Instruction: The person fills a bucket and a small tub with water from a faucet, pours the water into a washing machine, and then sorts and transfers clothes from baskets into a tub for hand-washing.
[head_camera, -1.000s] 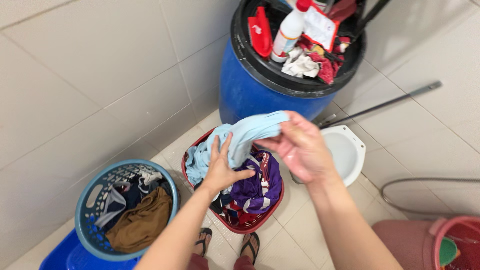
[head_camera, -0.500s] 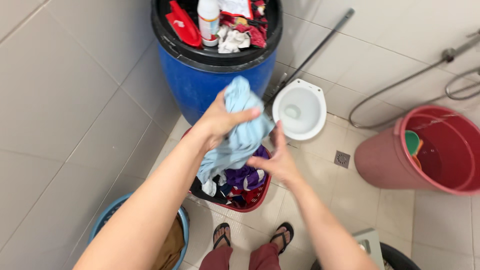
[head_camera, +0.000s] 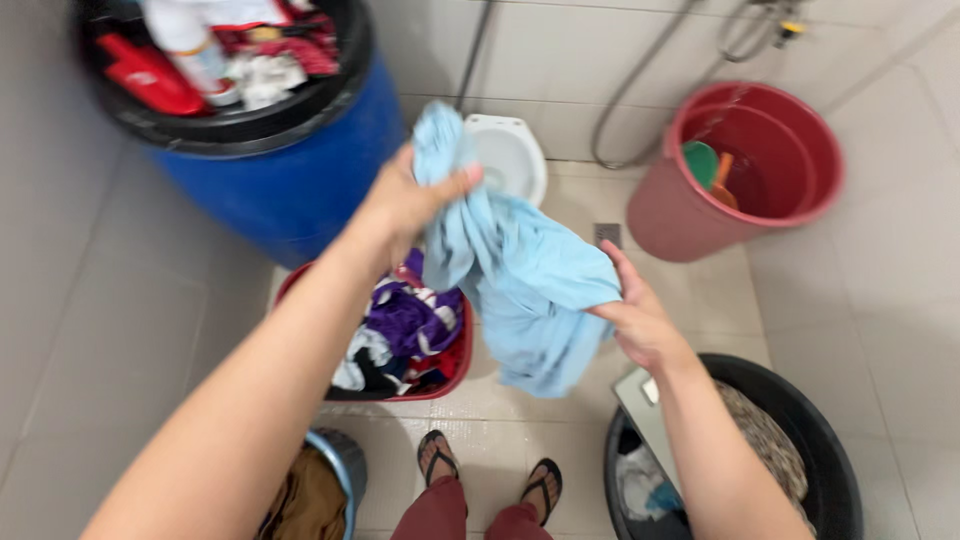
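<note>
Down at the bottom edge, two feet in flip-flops (head_camera: 490, 480) planted on the tiled floor (head_camera: 820, 300), dark red trousers just above the frame edge. Low left, rim of a light blue basket (head_camera: 340, 470) with something brown inside. Low right, a black tub (head_camera: 820, 440) holding patterned cloth and a grey flat thing, too blurred to name.

Up a little, right hand (head_camera: 640, 320) at mid-frame, fingers closed on the lower edge of a light blue shirt (head_camera: 520, 280), gripping it from the right side. Left hand (head_camera: 410, 200) higher and to the left, clenched round the top of the same shirt, bunching the cloth between thumb and fingers. Shirt hanging in the air between both hands, stretched slantwise, lower folds dangling above the floor just right of a red basin (head_camera: 455, 375).

Red basin under the left forearm, packed with clothes, purple, white and dark pieces on top.

Further back, a white squat toilet pan (head_camera: 515, 155) peeking out behind the raised shirt. Left of it, a big blue barrel (head_camera: 290, 190) with a black lid, red items, a white bottle and rags piled on top, all blurred. Far right, a red bucket (head_camera: 690, 220) with a green scoop inside, a grey hose curling along the wall behind
</note>
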